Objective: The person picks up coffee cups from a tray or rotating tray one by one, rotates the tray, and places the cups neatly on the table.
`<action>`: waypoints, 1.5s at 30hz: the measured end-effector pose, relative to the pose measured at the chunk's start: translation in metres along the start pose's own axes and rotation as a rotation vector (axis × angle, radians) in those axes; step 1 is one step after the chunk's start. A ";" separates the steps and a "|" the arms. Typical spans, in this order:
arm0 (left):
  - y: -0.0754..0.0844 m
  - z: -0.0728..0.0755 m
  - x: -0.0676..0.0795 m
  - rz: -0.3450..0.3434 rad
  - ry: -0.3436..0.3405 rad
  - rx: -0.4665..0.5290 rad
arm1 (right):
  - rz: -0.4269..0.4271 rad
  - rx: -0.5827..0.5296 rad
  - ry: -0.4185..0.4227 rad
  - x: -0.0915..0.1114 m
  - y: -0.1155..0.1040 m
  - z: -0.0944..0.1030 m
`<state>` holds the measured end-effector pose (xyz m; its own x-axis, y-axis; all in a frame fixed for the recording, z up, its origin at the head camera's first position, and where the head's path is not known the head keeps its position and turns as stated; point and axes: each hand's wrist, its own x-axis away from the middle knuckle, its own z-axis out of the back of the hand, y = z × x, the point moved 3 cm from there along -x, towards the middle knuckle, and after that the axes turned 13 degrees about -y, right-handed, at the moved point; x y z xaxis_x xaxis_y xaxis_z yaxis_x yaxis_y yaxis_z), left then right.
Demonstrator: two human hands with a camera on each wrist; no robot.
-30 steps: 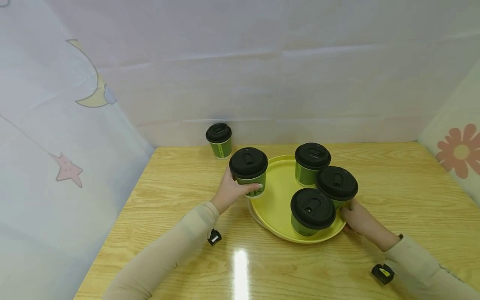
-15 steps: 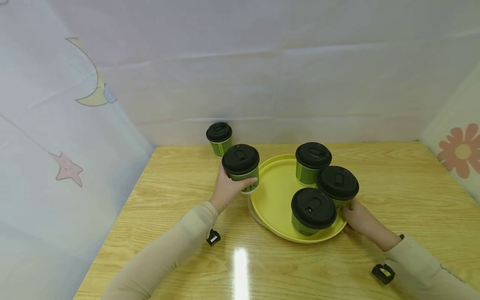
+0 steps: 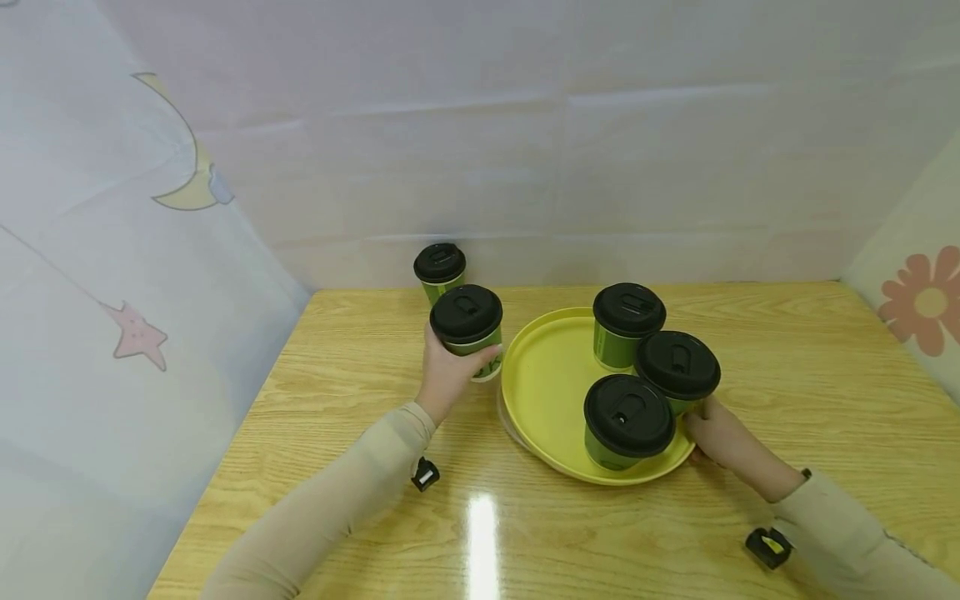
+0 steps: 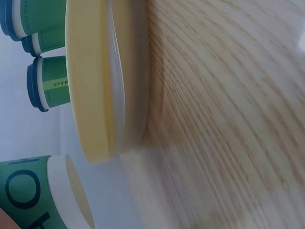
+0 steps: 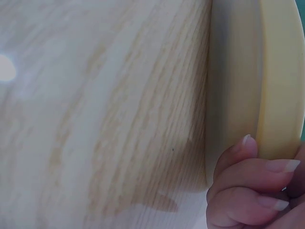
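Head: my left grip [image 3: 444,371] clasps a lidded cup [image 3: 468,325] beside the yellow tray [image 3: 551,367], three cups [image 3: 628,415] aboard. Left wrist: held cup's base clears the desk [image 4: 224,105]. Right wrist: my right grip [image 5: 252,188] holds the tray's edge. Probable cup transfer; next calls for level handling.

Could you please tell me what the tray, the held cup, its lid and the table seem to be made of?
Tray: probably plastic, smooth, satin; even yellow and a moulded-looking rim.
Held cup: likely paper or card; printed green sides above a white band.
Lid: probably black plastic, fairly matte, with moulded-looking shapes on top.
Table: wood or wood-look laminate, glossy; grain and a bright reflection show.
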<state>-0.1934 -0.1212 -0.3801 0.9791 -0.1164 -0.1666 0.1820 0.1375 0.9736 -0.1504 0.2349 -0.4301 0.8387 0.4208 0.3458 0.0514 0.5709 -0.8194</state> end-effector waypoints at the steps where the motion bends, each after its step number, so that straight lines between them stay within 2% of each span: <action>1: 0.000 0.001 0.000 0.009 0.009 -0.002 | -0.002 -0.001 -0.001 0.000 0.000 0.000; 4: -0.002 0.003 0.001 0.028 0.034 -0.013 | -0.008 -0.002 -0.005 0.000 0.001 0.000; 17: -0.009 0.011 0.001 0.013 0.095 -0.016 | 0.001 -0.014 -0.014 0.000 0.001 -0.001; 29: -0.015 0.017 0.001 0.056 0.077 -0.040 | -0.003 -0.004 -0.012 0.000 0.000 0.000; 36: -0.015 0.018 0.000 0.052 0.070 -0.086 | -0.006 0.000 -0.010 0.000 0.001 0.000; 45: -0.018 0.020 0.000 0.072 0.064 -0.073 | -0.012 0.005 -0.005 0.000 0.001 0.000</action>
<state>-0.1986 -0.1432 -0.3945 0.9932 -0.0410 -0.1088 0.1151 0.2146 0.9699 -0.1505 0.2353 -0.4307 0.8351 0.4178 0.3579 0.0585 0.5794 -0.8130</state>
